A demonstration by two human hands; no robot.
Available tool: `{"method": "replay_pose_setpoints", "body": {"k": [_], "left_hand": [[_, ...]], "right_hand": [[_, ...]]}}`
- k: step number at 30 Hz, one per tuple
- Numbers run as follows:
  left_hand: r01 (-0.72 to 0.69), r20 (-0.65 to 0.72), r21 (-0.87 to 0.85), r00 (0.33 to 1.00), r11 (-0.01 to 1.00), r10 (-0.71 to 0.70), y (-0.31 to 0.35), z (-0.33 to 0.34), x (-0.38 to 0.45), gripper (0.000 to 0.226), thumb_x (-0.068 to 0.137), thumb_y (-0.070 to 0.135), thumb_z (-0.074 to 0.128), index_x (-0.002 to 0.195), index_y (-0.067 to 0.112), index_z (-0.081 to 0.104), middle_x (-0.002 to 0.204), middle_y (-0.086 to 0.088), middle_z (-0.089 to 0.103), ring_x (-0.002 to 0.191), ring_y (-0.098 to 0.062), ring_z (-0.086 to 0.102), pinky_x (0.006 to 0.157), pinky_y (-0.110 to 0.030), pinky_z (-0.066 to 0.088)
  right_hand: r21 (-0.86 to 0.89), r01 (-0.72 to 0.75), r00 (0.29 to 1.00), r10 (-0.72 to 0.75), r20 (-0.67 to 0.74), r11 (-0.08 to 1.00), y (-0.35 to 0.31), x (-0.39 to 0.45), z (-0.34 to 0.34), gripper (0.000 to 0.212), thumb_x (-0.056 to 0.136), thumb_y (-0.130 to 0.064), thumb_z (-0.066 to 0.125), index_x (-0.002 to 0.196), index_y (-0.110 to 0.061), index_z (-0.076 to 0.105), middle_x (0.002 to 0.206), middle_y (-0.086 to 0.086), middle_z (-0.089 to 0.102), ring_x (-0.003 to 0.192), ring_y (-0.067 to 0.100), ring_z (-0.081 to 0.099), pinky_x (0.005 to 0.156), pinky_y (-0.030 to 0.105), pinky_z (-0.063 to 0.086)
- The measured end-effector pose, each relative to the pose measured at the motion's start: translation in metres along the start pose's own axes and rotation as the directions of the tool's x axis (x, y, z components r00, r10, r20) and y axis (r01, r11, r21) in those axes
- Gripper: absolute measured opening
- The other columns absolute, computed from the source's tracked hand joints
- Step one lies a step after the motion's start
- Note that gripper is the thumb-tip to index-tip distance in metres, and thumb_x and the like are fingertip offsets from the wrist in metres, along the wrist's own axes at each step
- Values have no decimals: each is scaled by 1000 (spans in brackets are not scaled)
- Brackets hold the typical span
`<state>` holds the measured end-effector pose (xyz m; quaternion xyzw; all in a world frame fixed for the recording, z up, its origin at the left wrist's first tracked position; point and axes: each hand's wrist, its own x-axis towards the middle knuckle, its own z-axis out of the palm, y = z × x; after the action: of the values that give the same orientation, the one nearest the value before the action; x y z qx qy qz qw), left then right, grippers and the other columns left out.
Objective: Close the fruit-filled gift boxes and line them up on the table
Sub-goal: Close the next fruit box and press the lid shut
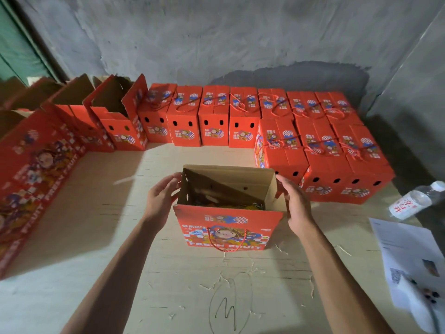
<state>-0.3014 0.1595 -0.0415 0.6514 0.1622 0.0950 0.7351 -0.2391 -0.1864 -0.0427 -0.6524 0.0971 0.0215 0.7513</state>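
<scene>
the pale tabletop (101,237) runs up to a grey plastered wall (216,39), its surface scratched, with a pen scribble near the front edge. along the wall stands a row of closed red gift boxes (214,116), side by side and touching, red cord handles lying across their tops; at the right a second row of closed boxes (337,165) sits just in front of the first. to the left of the closed row stand open red boxes (115,116), their brown cardboard flaps upright. a long red printed carton (31,179) marked fresh fruit lies along the left edge.

in the middle of the tabletop, apart from the rows, stands one open gift box (227,220), flaps raised, its printed front and cord handle facing the camera; dark and yellowish contents show inside, too shadowed to name.

printed paper sheets (409,256) lie at the right edge, and a clear water bottle (416,201) with a red-lettered label lies on its side beyond them.

the left hand (160,201) is spread, fingers relaxed, at the box's left flap; the right hand (295,201) is likewise spread against the right flap. neither curls around anything.
</scene>
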Motion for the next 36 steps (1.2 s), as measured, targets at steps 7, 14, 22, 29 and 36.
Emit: {"method": "replay_pose_setpoints", "body": {"k": [7,14,22,29,36], "left_hand": [[33,-67,88,997,996,-27,8,17,28,15,105,24,56,101,11,62,96,-9,64,95,-29,60,82,-40,51],[9,-74,174,997,985,3,2,21,32,22,104,31,57,116,14,64,111,-11,70,105,-26,67,93,-44,57],[-65,177,374,984,925,-3,-22,32,45,49,87,20,79,127,14,50,96,9,71,85,0,70,67,-17,54],[-9,95,499,994,866,-44,-48,22,52,59,74,57,80,121,32,54,108,16,64,102,-11,65,68,-20,49],[-207,181,238,969,949,166,-47,20,43,73,81,34,82,143,37,44,129,9,68,117,-12,67,92,-30,57]], "right_hand": [[-126,94,995,-96,-4,988,0,22,11,25,98,-19,65,104,-40,77,109,-29,73,107,-10,64,83,7,48],[-234,154,988,-147,46,960,1,44,8,3,93,-33,75,96,-33,77,94,-24,76,90,-9,68,73,7,50],[-543,332,939,-325,112,771,17,53,45,45,86,-64,72,100,-22,67,86,-14,72,80,1,67,71,13,49],[-542,293,956,-240,167,788,30,54,44,55,89,-54,74,128,-20,54,118,-4,71,111,11,68,99,38,54],[-548,239,969,-159,189,802,41,42,34,49,97,-43,67,137,-20,51,127,-5,66,116,7,63,105,39,50]]}}
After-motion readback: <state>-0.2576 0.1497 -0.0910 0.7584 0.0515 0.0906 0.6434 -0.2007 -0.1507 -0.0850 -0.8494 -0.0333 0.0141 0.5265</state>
